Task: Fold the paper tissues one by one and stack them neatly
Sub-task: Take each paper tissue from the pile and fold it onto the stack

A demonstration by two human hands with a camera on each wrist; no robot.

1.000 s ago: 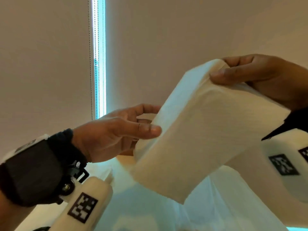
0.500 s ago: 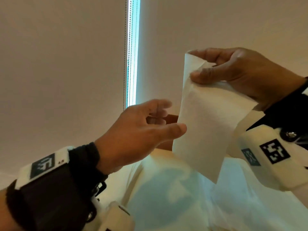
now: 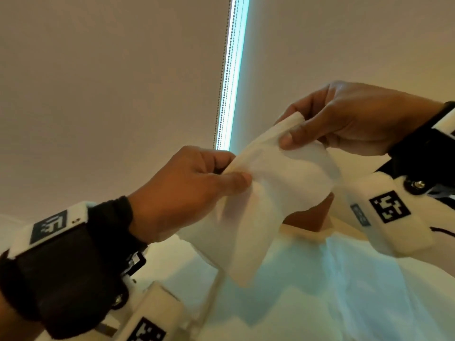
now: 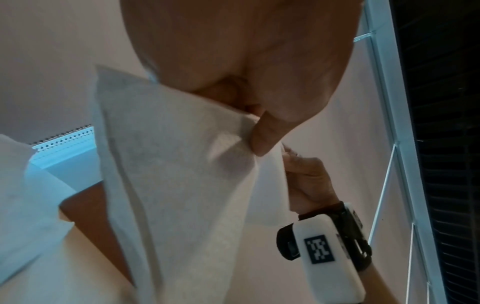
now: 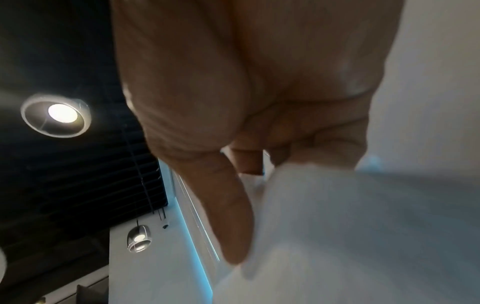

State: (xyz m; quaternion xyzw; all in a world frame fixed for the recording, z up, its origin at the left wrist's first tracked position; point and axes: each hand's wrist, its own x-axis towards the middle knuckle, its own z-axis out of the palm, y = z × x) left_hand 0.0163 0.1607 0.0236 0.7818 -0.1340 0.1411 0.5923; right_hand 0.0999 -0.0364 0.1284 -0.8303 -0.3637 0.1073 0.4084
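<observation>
A white paper tissue (image 3: 266, 193) hangs in the air between both hands, well above the table. My left hand (image 3: 231, 175) pinches its lower left edge between thumb and fingers. My right hand (image 3: 293, 130) pinches the upper right corner, higher and farther back. The sheet sags and twists between the two grips, and a loose corner points down. In the left wrist view the tissue (image 4: 176, 185) drapes below my left thumb (image 4: 265, 135), with the right hand (image 4: 306, 181) behind it. In the right wrist view the tissue (image 5: 350, 226) fills the lower right beside the thumb (image 5: 228, 216).
More white tissue sheets (image 3: 307, 291) lie spread on the table below the hands. A brown box-like thing (image 3: 310, 217) shows behind the held tissue. A blind with a bead chain (image 3: 226, 70) and a bright window gap stand beyond.
My left hand has closed on the tissue's edge, where before it was open beside the sheet. The right hand has kept its pinch, and the tissue now stretches between both hands.
</observation>
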